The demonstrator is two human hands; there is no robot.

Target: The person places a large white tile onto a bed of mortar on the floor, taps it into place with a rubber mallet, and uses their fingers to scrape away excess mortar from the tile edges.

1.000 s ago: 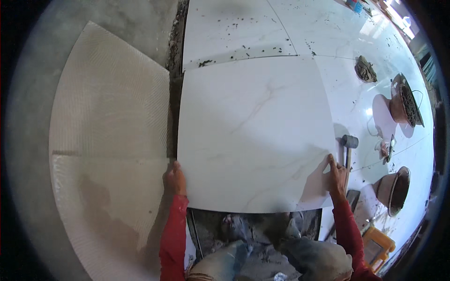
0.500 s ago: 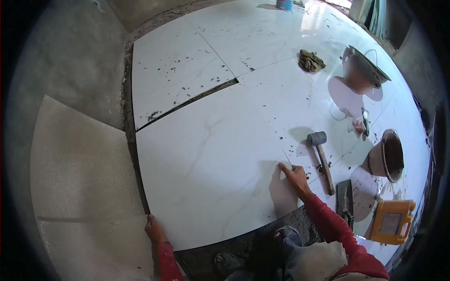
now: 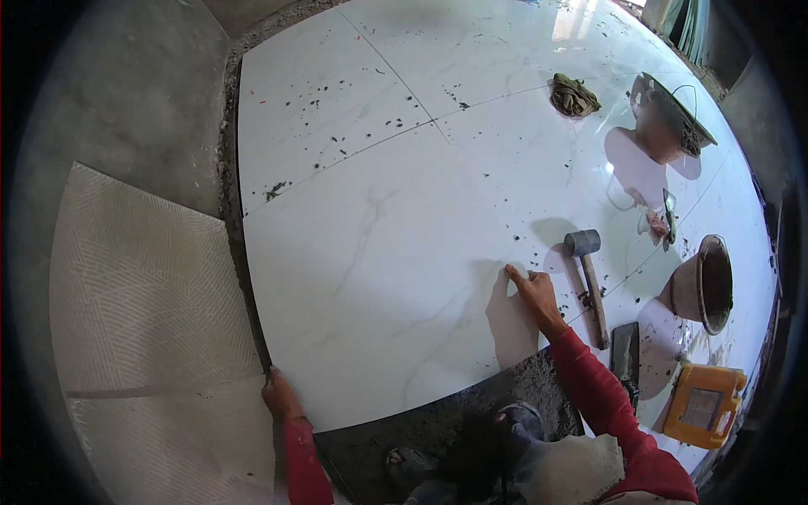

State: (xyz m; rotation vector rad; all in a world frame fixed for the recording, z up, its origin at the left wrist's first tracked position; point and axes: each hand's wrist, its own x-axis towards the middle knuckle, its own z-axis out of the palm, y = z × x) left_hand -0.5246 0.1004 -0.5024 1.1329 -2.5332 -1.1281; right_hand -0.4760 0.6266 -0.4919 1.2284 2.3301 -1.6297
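Observation:
A large white marble-look tile (image 3: 379, 286) lies level against the laid tiles (image 3: 328, 93) behind it. My left hand (image 3: 279, 393) grips its near left edge, fingers curled at the side. My right hand (image 3: 535, 295) is on its right edge, fingertips bent over the seam. A rubber mallet (image 3: 589, 278) lies just right of that hand, head away from me. A grey trowel (image 3: 624, 353) lies below the mallet.
Ridge-backed tiles (image 3: 143, 286) lean along the left by a concrete wall (image 3: 126, 101). At right are two mortar buckets (image 3: 686, 286) (image 3: 661, 126), a crumpled cloth (image 3: 574, 97), small tools (image 3: 669, 219) and an orange plastic container (image 3: 703, 404). My feet (image 3: 518, 421) stand on dark mortar.
The tile has moved forward and the dark gap along its far edge has closed to a thin seam, both hands moving with it. The view has also turned rightward since a second ago.

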